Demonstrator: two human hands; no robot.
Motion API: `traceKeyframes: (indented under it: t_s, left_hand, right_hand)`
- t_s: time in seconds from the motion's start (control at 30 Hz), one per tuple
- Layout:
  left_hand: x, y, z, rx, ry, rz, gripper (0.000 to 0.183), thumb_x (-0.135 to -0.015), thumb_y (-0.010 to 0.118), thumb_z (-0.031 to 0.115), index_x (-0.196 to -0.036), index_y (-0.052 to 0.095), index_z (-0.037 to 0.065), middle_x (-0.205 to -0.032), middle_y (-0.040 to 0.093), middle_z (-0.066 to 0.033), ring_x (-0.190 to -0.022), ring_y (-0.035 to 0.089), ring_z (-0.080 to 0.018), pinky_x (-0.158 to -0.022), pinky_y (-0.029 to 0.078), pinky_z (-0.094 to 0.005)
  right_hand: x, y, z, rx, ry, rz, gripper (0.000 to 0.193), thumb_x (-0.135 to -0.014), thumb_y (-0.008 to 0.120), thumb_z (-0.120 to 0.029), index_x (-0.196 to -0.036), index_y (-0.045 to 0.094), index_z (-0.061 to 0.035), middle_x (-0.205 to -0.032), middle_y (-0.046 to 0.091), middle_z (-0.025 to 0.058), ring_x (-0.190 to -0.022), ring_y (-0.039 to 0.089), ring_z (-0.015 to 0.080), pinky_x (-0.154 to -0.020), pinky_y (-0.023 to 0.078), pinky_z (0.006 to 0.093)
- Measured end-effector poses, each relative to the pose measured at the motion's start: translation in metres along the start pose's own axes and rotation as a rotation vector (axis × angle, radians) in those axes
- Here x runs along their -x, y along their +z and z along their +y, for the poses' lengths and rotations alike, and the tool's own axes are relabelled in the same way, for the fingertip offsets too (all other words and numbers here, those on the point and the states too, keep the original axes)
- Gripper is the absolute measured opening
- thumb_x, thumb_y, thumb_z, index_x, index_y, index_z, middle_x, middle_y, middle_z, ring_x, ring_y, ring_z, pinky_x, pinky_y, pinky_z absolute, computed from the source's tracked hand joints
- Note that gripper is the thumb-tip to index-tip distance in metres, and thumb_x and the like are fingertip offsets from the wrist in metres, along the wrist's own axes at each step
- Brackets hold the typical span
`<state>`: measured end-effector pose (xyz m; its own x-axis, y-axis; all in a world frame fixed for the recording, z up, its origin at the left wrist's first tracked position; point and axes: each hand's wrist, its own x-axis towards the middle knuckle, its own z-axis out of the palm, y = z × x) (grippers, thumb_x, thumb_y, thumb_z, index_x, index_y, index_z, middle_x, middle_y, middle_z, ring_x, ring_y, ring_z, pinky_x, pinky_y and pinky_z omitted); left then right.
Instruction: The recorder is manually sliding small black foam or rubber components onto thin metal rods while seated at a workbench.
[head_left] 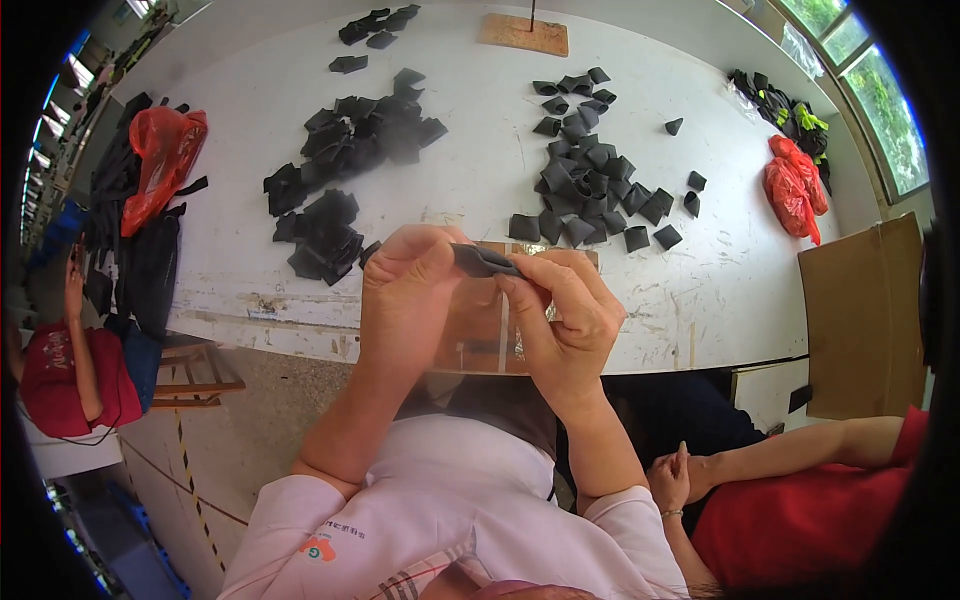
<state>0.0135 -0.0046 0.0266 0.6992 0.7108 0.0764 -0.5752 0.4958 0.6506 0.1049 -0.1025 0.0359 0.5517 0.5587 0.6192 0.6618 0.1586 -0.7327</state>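
Note:
Between my two hands, over the table's front edge, is a small black fabric piece (pixel 482 261), folded or tube-shaped. My left hand (pixel 408 285) pinches its left end between thumb and fingers. At the other end, my right hand (pixel 568 312) grips it with thumb and forefinger. Below the hands a brown taped board (pixel 470 335) lies at the table's edge. Left of centre on the table spreads a heap of flat-looking black pieces (pixel 345 140). To the right is a looser heap of similar pieces (pixel 585 180), several of them opened into little tubes.
The white table (pixel 700 290) stretches out ahead. A wooden block with an upright rod (pixel 525 35) stands at its far side. Red plastic bags (pixel 165 155) lie left and right. A cardboard box (pixel 865 320) stands at right. People in red sit on both sides, one arm (pixel 800 455) close by.

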Motion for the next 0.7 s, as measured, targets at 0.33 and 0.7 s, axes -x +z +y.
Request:
traceKeyframes:
  t_s: [0.33, 0.7]
  left_hand:
    - [0.004, -0.023, -0.006, -0.453, 0.18, -0.009, 0.007, -0.079, 0.061, 0.007, -0.083, 0.059, 0.001, -0.081, 0.058, -0.0086, -0.08, 0.051, -0.0143, -0.077, 0.039, -0.028]
    - [-0.03, -0.177, -0.014, -2.006, 0.039, 0.484, 0.03, -0.073, 0.065, 0.013, -0.097, 0.052, 0.0, -0.093, 0.053, -0.0151, -0.079, 0.053, -0.0307, -0.069, 0.045, -0.0368]
  right_hand:
    - [0.006, 0.0, 0.012, -0.043, 0.054, -0.057, 0.008, -0.07, 0.064, 0.003, -0.075, 0.058, 0.002, -0.07, 0.057, 0.0079, -0.052, 0.052, 0.0123, -0.045, 0.04, 0.0227]
    - [0.059, -0.006, 0.039, -0.358, 0.871, -0.098, 0.02, -0.085, 0.054, -0.017, -0.087, 0.06, 0.0022, -0.063, 0.054, 0.0005, -0.052, 0.046, 0.0049, -0.047, 0.037, 0.0182]
